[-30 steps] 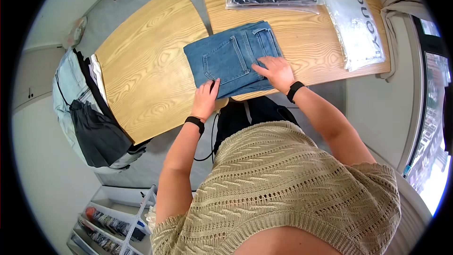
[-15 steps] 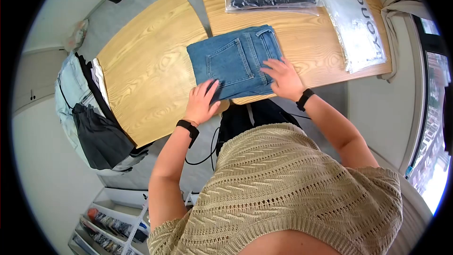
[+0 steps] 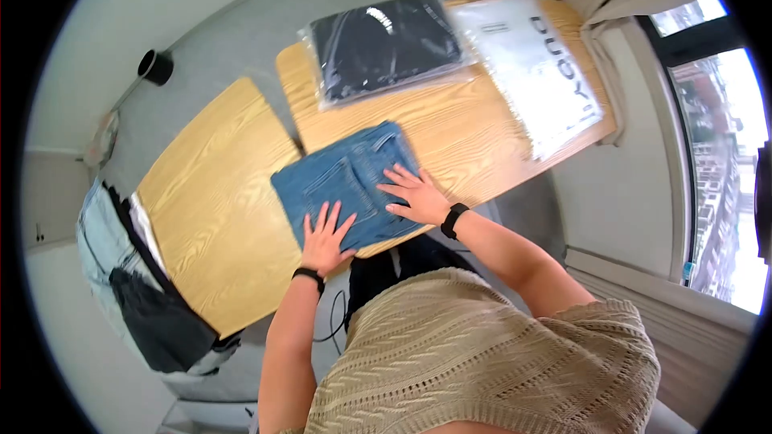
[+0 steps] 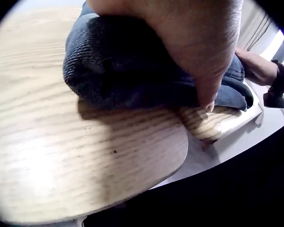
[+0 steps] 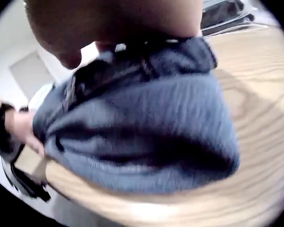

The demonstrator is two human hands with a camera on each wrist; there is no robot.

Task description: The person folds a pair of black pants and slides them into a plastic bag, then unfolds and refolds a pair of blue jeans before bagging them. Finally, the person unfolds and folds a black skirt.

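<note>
The left hand [image 3: 324, 246] lay with its fingers spread wide over the near left corner of the folded blue jeans [image 3: 328, 185], its thumb down along the near edge. The right hand [image 3: 422, 199] was likewise spread, fingers splayed and fairly straight, resting on the right part of the bundle. Neither hand appeared to grip the denim.

Under and between the hands the jeans lay flat in a thick folded block, a back pocket facing up just beyond the left hand's fingertips. The bundle seemed to span the gap between the left table [image 3: 213, 201] and the right table [image 3: 482, 149].

Farther out, ahead of both hands, lay a dark garment in a clear bag [image 3: 386, 48]; beyond the right hand, ahead and to its right, was a pale printed plastic bag [image 3: 535, 72]. Well to the left of the left hand, clothes [image 3: 108, 233] hung beside the table edge.

The step in hand looked like pressing and squaring the fold. The next move, as judged from this pose, called for even pressure from both palms and a check that the layers at the near edge lined up.
</note>
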